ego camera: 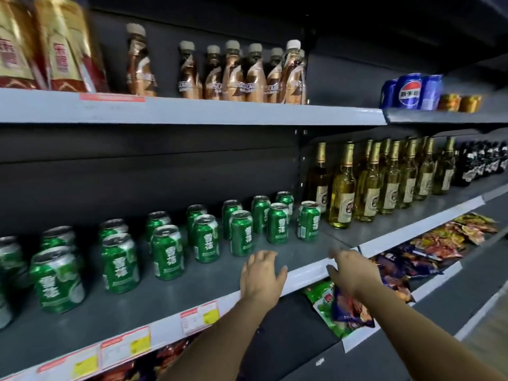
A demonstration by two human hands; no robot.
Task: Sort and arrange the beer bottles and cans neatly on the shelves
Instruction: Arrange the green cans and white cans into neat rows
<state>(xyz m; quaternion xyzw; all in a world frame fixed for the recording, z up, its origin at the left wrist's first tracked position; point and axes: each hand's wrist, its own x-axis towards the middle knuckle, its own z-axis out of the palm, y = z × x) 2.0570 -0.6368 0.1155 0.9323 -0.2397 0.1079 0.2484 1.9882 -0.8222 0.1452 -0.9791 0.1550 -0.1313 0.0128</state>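
Cans (239,233) and bottles (342,188) on shelf (192,287)

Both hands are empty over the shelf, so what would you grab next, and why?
Probably the left hand should reach for the lone green can beside the bottles and slide it into the paired rows; it stands apart, and both hands hover open, holding nothing.

Both hands (262,273) (353,270) outstretched, empty.

Glossy green metal cans (167,253) and shiny glass bottles (342,188) line a matt grey painted shelf (192,281) edged with paper price labels (199,316).
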